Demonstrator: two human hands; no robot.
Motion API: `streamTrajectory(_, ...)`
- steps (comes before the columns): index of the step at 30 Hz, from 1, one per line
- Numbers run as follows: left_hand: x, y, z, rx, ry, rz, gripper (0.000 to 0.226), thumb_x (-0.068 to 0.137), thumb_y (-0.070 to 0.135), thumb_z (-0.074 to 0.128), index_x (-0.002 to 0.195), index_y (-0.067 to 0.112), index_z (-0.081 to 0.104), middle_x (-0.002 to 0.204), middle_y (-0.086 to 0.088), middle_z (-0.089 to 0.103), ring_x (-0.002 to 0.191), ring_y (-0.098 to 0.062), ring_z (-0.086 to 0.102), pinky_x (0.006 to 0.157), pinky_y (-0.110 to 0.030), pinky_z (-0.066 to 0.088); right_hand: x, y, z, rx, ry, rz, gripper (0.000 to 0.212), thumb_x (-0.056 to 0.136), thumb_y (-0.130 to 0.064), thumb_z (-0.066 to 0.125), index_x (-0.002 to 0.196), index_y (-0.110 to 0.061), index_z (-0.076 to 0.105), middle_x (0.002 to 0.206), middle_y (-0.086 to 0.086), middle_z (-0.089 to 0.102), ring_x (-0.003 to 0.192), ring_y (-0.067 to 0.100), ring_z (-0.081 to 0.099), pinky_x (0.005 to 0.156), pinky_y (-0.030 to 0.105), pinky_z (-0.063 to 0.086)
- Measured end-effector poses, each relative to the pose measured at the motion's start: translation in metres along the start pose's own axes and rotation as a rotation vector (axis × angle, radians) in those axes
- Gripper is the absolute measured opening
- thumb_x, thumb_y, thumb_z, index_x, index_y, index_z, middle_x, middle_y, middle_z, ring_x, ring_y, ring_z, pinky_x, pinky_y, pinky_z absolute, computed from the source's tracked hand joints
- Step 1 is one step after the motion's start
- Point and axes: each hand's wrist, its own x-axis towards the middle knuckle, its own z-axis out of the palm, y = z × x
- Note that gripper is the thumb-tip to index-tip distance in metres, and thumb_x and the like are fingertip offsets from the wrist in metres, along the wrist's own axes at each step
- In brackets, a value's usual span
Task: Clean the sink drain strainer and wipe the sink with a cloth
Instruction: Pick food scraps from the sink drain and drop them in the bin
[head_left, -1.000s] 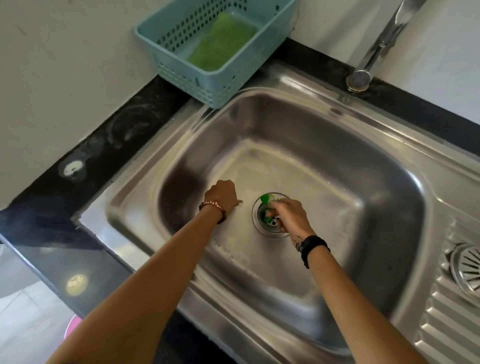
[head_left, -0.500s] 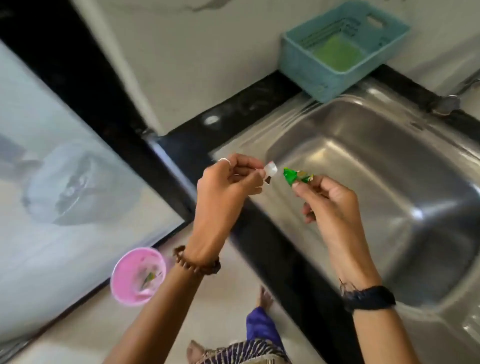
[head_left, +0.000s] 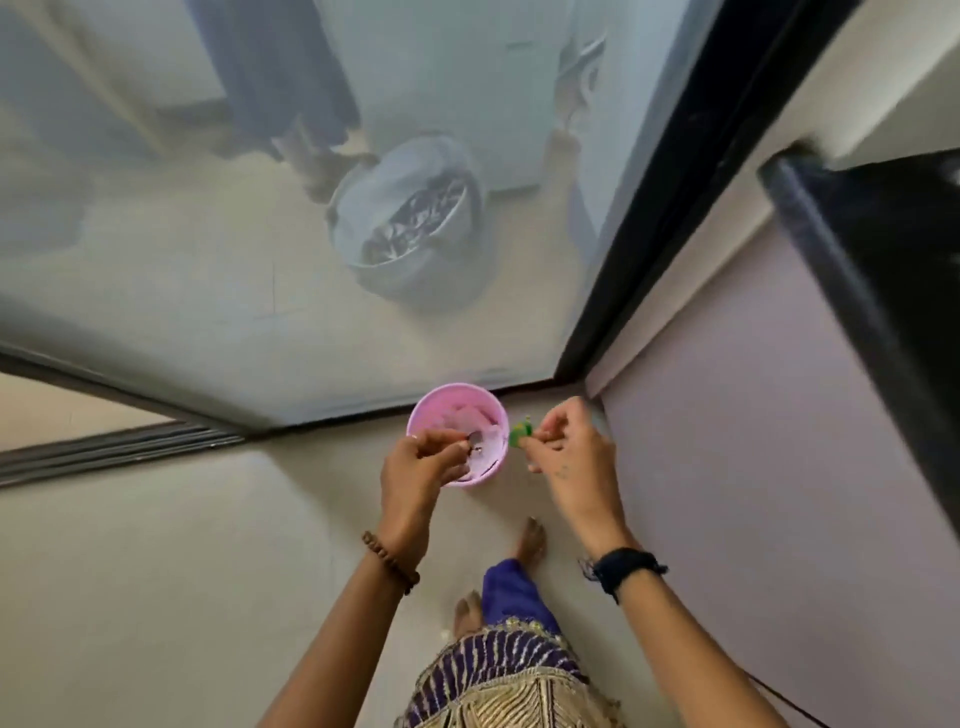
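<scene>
I look down at the floor. My left hand (head_left: 421, 465) pinches a small pale scrap of debris (head_left: 474, 440) over a pink bucket (head_left: 485, 415) that stands by the glass door. My right hand (head_left: 563, 447) pinches a green scrap (head_left: 520, 433) just to the right of the bucket's rim. The sink, its strainer and the cloth are out of view.
The black countertop edge (head_left: 857, 270) and the pale cabinet front (head_left: 769, 441) run along the right. A frosted glass door (head_left: 260, 260) with a black frame fills the top, a lined bin behind it. My bare feet (head_left: 530, 540) stand just below the bucket.
My view has swung left and down from the sink to the floor. Both hands carried their scraps from above the counter edge down to the pink bucket.
</scene>
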Motion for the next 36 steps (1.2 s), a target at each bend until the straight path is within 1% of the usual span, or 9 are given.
streamTrajectory(6,0.138,-0.112,-0.016,-0.087,0.125,-0.236,0.017,0.083,-0.008,0.057,0.1,-0.008,0.058,0.093,-0.022,0.062,0.074,-0.023,0.062,0.058,-0.015,0.056,0.09,0.108,0.112,-0.218,-0.149,0.088,0.004,0.085,-0.007,0.061,0.083,-0.01,0.064,0.081,0.005,0.064,0.072,0.015,0.058,0.049,0.002,0.037)
streamTrajectory(13,0.271,-0.214,0.0,0.071,0.091,-0.294,0.02,0.082,-0.014,0.052,0.099,-0.007,0.059,0.077,-0.015,0.06,0.064,-0.018,0.057,0.059,-0.018,0.054,0.169,0.221,0.204,-0.418,-0.225,0.161,0.017,0.09,-0.005,0.047,0.093,-0.004,0.063,0.099,0.017,0.066,0.084,0.03,0.06,0.066,0.027,0.042)
streamTrajectory(17,0.303,-0.235,0.005,0.115,0.013,-0.328,0.033,0.085,-0.013,0.047,0.117,-0.01,0.052,0.077,-0.013,0.06,0.065,-0.018,0.056,0.058,-0.017,0.054,0.192,0.256,0.223,-0.367,-0.295,0.251,0.027,0.091,-0.001,0.035,0.1,-0.002,0.06,0.105,0.018,0.062,0.081,0.028,0.056,0.073,0.031,0.047)
streamTrajectory(20,0.301,-0.23,0.008,0.129,-0.039,-0.371,0.039,0.09,-0.008,0.044,0.129,-0.002,0.044,0.098,-0.024,0.06,0.067,-0.019,0.058,0.058,-0.02,0.056,0.196,0.251,0.213,-0.14,-0.214,0.423,0.028,0.093,-0.008,0.034,0.101,-0.001,0.06,0.1,0.018,0.064,0.084,0.035,0.064,0.077,0.046,0.055)
streamTrajectory(24,0.273,-0.199,0.016,0.108,0.001,-0.289,0.03,0.087,-0.007,0.047,0.117,-0.005,0.054,0.089,-0.018,0.064,0.066,-0.02,0.061,0.052,-0.016,0.055,0.179,0.204,0.175,0.284,-0.138,0.579,0.019,0.093,-0.01,0.043,0.09,-0.006,0.062,0.074,0.01,0.064,0.056,0.018,0.061,0.047,0.021,0.053)
streamTrajectory(27,0.247,-0.17,0.024,0.019,0.127,-0.276,0.02,0.082,-0.011,0.052,0.102,-0.011,0.058,0.083,-0.021,0.064,0.064,-0.022,0.061,0.053,-0.015,0.055,0.158,0.16,0.139,0.484,-0.086,0.582,0.019,0.094,-0.009,0.045,0.088,-0.004,0.062,0.071,0.009,0.064,0.056,0.017,0.06,0.044,0.017,0.052)
streamTrajectory(32,0.241,-0.148,0.029,-0.032,0.342,-0.312,0.025,0.077,-0.013,0.058,0.101,-0.008,0.059,0.105,-0.029,0.062,0.088,-0.036,0.064,0.084,-0.039,0.055,0.126,0.13,0.1,0.622,-0.062,0.524,0.018,0.092,-0.009,0.048,0.082,-0.009,0.062,0.072,0.011,0.065,0.052,0.015,0.06,0.047,0.02,0.053)
streamTrajectory(34,0.242,-0.148,0.034,-0.113,0.306,-0.281,0.015,0.081,-0.013,0.055,0.09,-0.002,0.056,0.099,-0.027,0.062,0.082,-0.034,0.064,0.072,-0.031,0.059,0.118,0.14,0.095,0.632,-0.051,0.536,0.019,0.093,-0.01,0.047,0.081,-0.009,0.062,0.07,0.009,0.065,0.05,0.013,0.06,0.046,0.02,0.052)
streamTrajectory(36,0.239,-0.15,0.041,-0.209,0.255,-0.282,0.013,0.086,-0.007,0.053,0.077,0.002,0.051,0.076,-0.018,0.063,0.058,-0.023,0.064,0.048,-0.022,0.056,0.111,0.151,0.092,0.637,-0.011,0.573,0.02,0.094,-0.011,0.046,0.08,-0.01,0.06,0.071,0.009,0.064,0.053,0.016,0.059,0.046,0.02,0.052)
